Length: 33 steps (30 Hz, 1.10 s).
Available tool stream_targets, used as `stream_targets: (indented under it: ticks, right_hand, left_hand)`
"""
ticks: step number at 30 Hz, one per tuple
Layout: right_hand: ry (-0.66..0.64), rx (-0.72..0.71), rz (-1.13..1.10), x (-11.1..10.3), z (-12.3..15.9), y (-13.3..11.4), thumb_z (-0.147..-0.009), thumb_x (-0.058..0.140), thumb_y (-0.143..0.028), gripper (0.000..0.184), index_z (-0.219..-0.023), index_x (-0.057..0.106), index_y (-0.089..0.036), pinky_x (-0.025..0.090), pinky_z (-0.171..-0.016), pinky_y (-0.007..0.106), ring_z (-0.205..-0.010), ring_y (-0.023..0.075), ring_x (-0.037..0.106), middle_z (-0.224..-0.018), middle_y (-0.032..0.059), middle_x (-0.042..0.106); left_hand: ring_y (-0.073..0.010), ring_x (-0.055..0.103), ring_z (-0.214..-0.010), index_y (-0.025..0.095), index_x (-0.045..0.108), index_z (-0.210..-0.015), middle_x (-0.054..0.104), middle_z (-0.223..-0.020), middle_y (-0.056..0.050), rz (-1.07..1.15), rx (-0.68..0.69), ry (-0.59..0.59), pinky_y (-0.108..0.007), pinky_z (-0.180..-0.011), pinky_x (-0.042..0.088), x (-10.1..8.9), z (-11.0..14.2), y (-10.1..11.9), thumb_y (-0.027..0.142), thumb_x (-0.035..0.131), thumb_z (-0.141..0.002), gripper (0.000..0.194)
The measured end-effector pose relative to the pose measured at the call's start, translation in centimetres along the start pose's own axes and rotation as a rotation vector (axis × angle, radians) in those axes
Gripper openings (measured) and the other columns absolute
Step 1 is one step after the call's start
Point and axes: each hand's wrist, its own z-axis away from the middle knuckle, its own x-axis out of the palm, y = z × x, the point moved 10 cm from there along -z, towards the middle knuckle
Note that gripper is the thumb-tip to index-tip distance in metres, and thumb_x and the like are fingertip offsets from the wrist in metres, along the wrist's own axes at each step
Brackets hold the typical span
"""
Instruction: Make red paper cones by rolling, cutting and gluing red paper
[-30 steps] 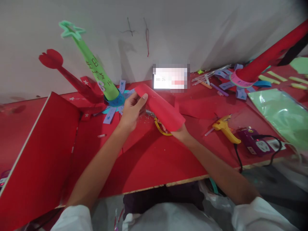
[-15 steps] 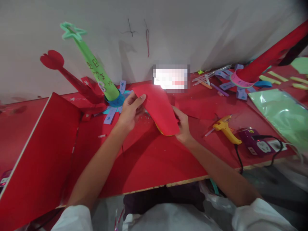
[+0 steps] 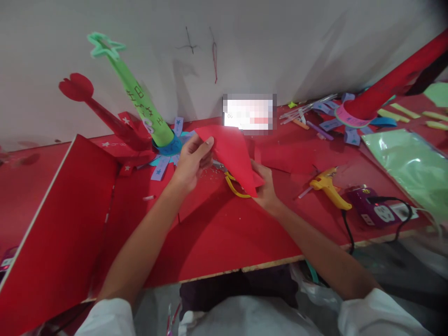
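A sheet of red paper (image 3: 231,151) is held up above the table between my hands, its lower end curled into a tapering shape. My left hand (image 3: 192,161) pinches its upper left corner, thumb on the near face. At the lower right edge, my right hand (image 3: 264,186) grips the paper, with some fingers hidden behind it. Below the sheet lie scissors with yellow handles (image 3: 235,187), partly covered by the paper. Left of my left hand stands a green paper cone (image 3: 145,107) with writing, a star on top and a blue base.
A yellow glue gun (image 3: 329,186) lies to the right, near a purple power socket box (image 3: 373,205) with cords. A lit screen (image 3: 248,114) leans at the back. A red panel (image 3: 66,224) stands left. Green sheets (image 3: 409,163) and a red cone (image 3: 399,84) are at right.
The red paper's lower right part has curled inward and narrowed, uncovering more of the scissors. My right hand has shifted slightly; my left hand keeps its pinch.
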Motion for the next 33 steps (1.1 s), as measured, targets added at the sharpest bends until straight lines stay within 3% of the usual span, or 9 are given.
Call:
stream_targets:
  ticks: [3, 7, 10, 13, 17, 23, 28, 30, 33]
  right_hand:
    - [0.005, -0.246, 0.339, -0.2, 0.5, -2.6, -0.096, 0.069, -0.04, 0.036, -0.128, 0.076, -0.025, 0.062, -0.079, 0.038, -0.09, 0.0251, 0.073, -0.104, 0.008, 0.076]
    - [-0.006, -0.318, 0.548, -0.2, 1.2, -3.2, -0.101, 0.057, -0.022, 0.042, -0.14, 0.073, -0.025, 0.061, -0.073, 0.03, -0.086, 0.0209, 0.074, -0.103, 0.0082, 0.075]
    - [0.048, -0.329, 0.436, -0.8, 1.0, -3.3, -0.099, 0.063, -0.029, 0.044, -0.141, 0.072, -0.028, 0.065, -0.085, 0.037, -0.1, 0.0257, 0.078, -0.116, 0.009, 0.079]
    - [0.031, -0.191, 0.121, -0.7, 0.0, -1.7, -0.093, 0.074, -0.048, 0.051, -0.141, 0.071, -0.029, 0.066, -0.097, 0.048, -0.114, 0.0321, 0.078, -0.133, 0.0101, 0.078]
    - [-0.039, -0.004, -0.122, 0.7, -0.6, 0.7, -0.089, 0.078, -0.064, 0.064, -0.141, 0.07, -0.028, 0.069, -0.087, 0.05, -0.108, 0.0334, 0.08, -0.122, 0.0122, 0.081]
    - [-0.038, -0.212, 0.213, 0.2, 0.4, -1.8, -0.1, 0.069, -0.043, 0.049, -0.147, 0.069, -0.029, 0.066, -0.087, 0.04, -0.096, 0.0251, 0.077, -0.119, 0.0088, 0.08]
    - [-0.072, -0.304, 0.49, 0.2, 1.3, -3.1, -0.101, 0.063, -0.029, 0.055, -0.156, 0.062, -0.031, 0.063, -0.078, 0.032, -0.093, 0.0227, 0.076, -0.113, 0.0082, 0.076]
    - [-0.046, -0.281, 0.454, 0.0, 1.0, -3.0, -0.098, 0.067, -0.034, 0.055, -0.153, 0.065, -0.031, 0.065, -0.086, 0.037, -0.101, 0.0261, 0.077, -0.12, 0.009, 0.077]
    - [-0.009, -0.148, 0.138, -0.2, 0.1, -2.2, -0.094, 0.071, -0.049, 0.058, -0.148, 0.066, -0.028, 0.066, -0.093, 0.045, -0.115, 0.0312, 0.075, -0.137, 0.0117, 0.075]
  left_hand:
    - [-0.0029, 0.024, -0.046, 0.02, 0.055, -0.079, 0.03, -0.058, 0.011, -0.04, -0.024, 0.032, -0.018, -0.046, 0.021, -0.1, 0.1, -0.1, 0.047, 0.093, -0.078, 0.047]
    - [-0.0027, 0.024, -0.046, 0.02, 0.055, -0.079, 0.032, -0.058, 0.011, -0.075, -0.038, 0.057, -0.017, -0.045, 0.021, -0.2, 0.2, -0.2, 0.048, 0.093, -0.078, 0.048]
    - [-0.0024, 0.024, -0.046, 0.02, 0.056, -0.08, 0.032, -0.059, 0.011, -0.035, -0.054, 0.041, -0.016, -0.044, 0.023, -0.2, 0.1, -0.4, 0.049, 0.093, -0.078, 0.047]
    - [-0.0023, 0.025, -0.045, 0.021, 0.058, -0.084, 0.032, -0.059, 0.011, 0.027, -0.057, 0.02, -0.014, -0.046, 0.028, -0.2, 0.2, -0.5, 0.048, 0.094, -0.078, 0.045]
    - [-0.0025, 0.028, -0.045, 0.021, 0.057, -0.082, 0.035, -0.058, 0.011, 0.076, -0.049, 0.021, -0.014, -0.048, 0.034, -0.4, 0.2, -0.4, 0.044, 0.093, -0.081, 0.043]
    - [-0.0032, 0.023, -0.044, 0.021, 0.058, -0.082, 0.028, -0.057, 0.011, 0.067, -0.048, 0.043, -0.014, -0.044, 0.028, -0.5, 0.1, -0.7, 0.044, 0.093, -0.082, 0.042]
    - [-0.0032, 0.026, -0.045, 0.021, 0.057, -0.08, 0.033, -0.057, 0.011, 0.061, -0.048, 0.056, -0.015, -0.042, 0.026, -0.5, 0.1, -1.0, 0.051, 0.098, -0.072, 0.051]
    - [-0.0031, 0.025, -0.045, 0.021, 0.057, -0.08, 0.032, -0.057, 0.011, 0.061, -0.052, 0.065, -0.015, -0.041, 0.025, -0.7, 0.1, -1.0, 0.052, 0.098, -0.071, 0.052]
    - [-0.003, 0.022, -0.045, 0.021, 0.054, -0.077, 0.028, -0.057, 0.011, 0.085, -0.03, 0.059, -0.016, -0.042, 0.022, -0.8, 0.1, -0.6, 0.051, 0.099, -0.071, 0.054]
